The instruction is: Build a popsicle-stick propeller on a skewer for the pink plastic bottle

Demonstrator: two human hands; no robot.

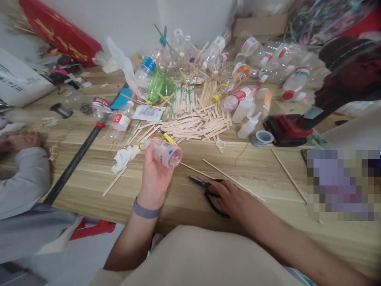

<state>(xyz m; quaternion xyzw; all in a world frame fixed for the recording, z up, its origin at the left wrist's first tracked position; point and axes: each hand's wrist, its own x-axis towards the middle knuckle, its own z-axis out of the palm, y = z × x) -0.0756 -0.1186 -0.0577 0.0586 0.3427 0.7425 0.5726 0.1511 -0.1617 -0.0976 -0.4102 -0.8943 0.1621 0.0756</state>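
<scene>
My left hand (154, 174) is wrapped round a clear plastic bottle (168, 153), tilted with its base towards the lower right. A label with a barcode shows on its side. Lower on the tabletop, my right hand (235, 198) has its fingers closed over the black handles of a pair of scissors (205, 184). The blades point left, towards the bottle. A yellow-handled tool (168, 138) lies just behind the bottle, partly hidden by it. Thin wooden sticks (232, 178) lie beyond the scissors, and crumpled white tissue (125, 158) rests left of my left hand.
Many flat wooden sticks (196, 125) are heaped mid-table, with plastic bottles (216, 51) behind. A red-and-black power tool (287, 129) stands at right near a spool (262, 138). A black rod (74, 161) reaches the table's front edge. At left is another person's sleeve (26, 174).
</scene>
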